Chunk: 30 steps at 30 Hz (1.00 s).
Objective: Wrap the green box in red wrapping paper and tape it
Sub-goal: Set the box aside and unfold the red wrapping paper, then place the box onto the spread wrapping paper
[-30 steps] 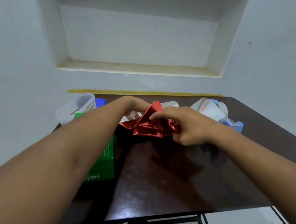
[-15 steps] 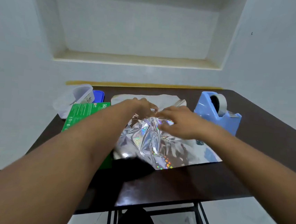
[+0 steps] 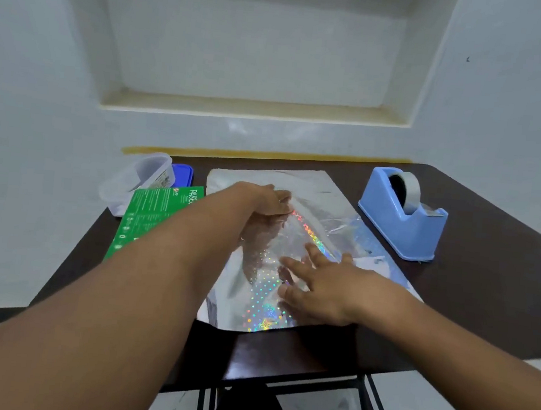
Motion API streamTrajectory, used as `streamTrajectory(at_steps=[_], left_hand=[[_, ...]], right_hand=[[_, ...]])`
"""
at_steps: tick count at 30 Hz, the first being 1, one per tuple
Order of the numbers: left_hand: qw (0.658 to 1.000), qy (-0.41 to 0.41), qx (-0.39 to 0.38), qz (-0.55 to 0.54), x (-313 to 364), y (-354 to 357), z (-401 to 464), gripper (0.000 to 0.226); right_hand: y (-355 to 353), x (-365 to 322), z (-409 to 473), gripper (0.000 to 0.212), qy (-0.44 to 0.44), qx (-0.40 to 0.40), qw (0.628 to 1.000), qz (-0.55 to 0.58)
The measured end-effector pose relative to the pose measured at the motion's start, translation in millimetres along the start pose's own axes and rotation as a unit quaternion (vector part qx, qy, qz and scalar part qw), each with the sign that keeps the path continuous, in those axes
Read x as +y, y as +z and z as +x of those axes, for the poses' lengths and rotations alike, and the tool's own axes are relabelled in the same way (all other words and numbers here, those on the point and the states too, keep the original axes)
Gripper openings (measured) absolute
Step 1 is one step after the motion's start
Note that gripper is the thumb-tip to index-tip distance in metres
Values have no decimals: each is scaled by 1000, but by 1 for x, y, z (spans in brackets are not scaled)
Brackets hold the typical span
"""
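The wrapping paper (image 3: 325, 210) lies spread on the dark table with its silver, holographic side up; no red side shows. My left hand (image 3: 263, 200) rests flat on the sheet's far middle, fingers straight. Fingers spread, my right hand (image 3: 324, 286) presses the near part of the sheet flat. The green box (image 3: 149, 216) lies flat at the sheet's left edge, partly behind my left forearm. A blue tape dispenser (image 3: 400, 217) with a roll of tape stands to the right of the sheet.
A clear plastic container (image 3: 139, 179) and a blue lid (image 3: 183, 173) sit at the table's far left corner behind the green box. The dark table (image 3: 487, 275) ends close to my body, and the white wall runs along its far and left sides.
The crumpled red paper has been opened and flattened silver side up. Both hands went from pinching it to pressing it flat, my right hand sliding toward me.
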<state>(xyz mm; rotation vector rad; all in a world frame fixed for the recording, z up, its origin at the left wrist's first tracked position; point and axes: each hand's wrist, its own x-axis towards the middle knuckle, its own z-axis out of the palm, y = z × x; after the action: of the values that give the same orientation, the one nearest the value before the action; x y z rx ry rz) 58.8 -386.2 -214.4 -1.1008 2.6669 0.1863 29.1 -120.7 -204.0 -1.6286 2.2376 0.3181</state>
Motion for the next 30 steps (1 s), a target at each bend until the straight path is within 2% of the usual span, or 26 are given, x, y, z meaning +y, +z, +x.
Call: streamTrajectory(at_steps=[7,9,12,18,21,26,30], left_hand=[[995,-5,-47,-91,3,-23,-15,61],[997,-27,-59,-52,1,-21,-25,65],[998,-32,-32,39,2,-13,-30,73],[999,-35,-26,1,3,-7,-24,78],[999,-34,-27,7,0,-2,-20,79],[994,-43,26,-100,-7,-18,-43,76],[993,-65,95,-38,-16,-39,-74,49]], right_hand=[[-27,6,33,67,-20,64,998,21],[-17,12,44,70,-13,40,999,21],[-5,24,50,79,-13,21,1000,9],[-17,29,47,78,3,43,998,38],[-15,28,52,80,5,20,999,25],[-23,21,52,75,-23,83,995,43],[-35,6,54,67,-94,120,986,66]])
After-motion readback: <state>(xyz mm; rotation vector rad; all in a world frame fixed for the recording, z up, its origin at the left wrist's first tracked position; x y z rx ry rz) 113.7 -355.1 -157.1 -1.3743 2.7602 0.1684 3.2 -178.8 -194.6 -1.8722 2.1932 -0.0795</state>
